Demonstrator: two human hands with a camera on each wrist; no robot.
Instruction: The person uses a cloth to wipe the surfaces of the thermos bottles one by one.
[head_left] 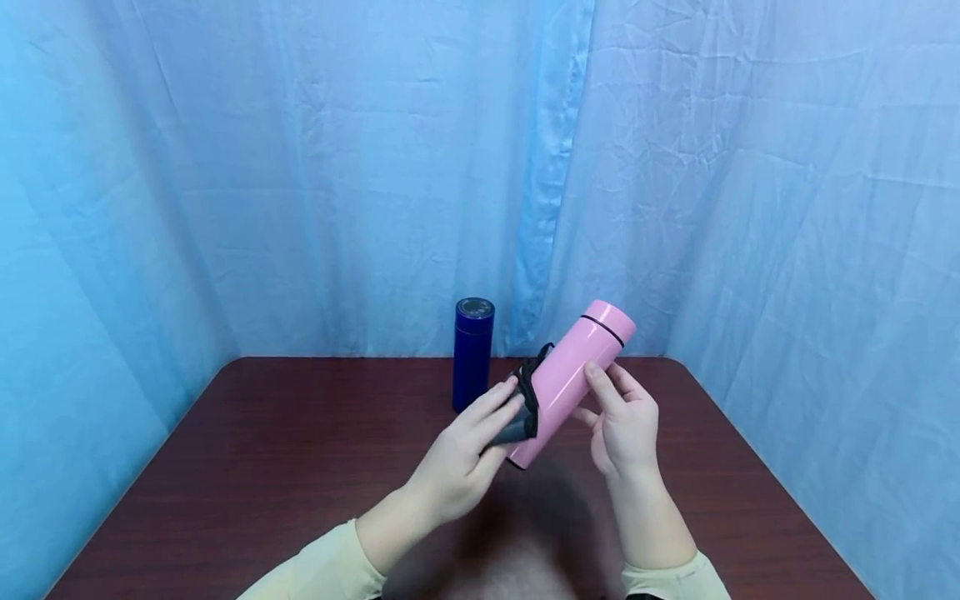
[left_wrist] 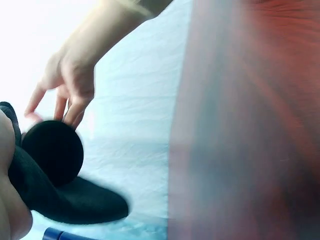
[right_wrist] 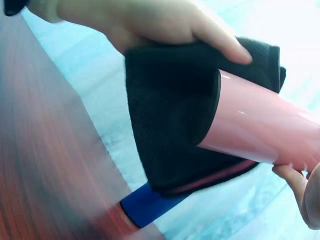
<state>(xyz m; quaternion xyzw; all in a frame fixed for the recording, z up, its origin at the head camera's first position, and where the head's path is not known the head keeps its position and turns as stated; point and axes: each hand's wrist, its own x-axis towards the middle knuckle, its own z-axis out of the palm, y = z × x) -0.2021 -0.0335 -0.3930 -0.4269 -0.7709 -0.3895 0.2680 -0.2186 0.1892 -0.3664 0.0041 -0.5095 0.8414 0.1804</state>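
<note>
In the head view, a pink insulated bottle (head_left: 566, 379) is held tilted above the table, its lid end up and to the right. My right hand (head_left: 626, 425) grips its side, thumb on the near face. My left hand (head_left: 461, 454) holds a dark cloth (right_wrist: 165, 115) against the lower part of the bottle. From the right wrist camera, the cloth hangs as a wide flap around the bottle's base, with the left thumb (right_wrist: 237, 50) over it. The bottle's black base (left_wrist: 52, 152) faces the left wrist camera. Some left fingers are hidden behind the cloth.
A dark blue insulated bottle (head_left: 472, 358) stands upright on the reddish-brown wooden table (head_left: 300, 450), behind the left hand. Light blue curtains (head_left: 375, 183) hang around the table's back and sides.
</note>
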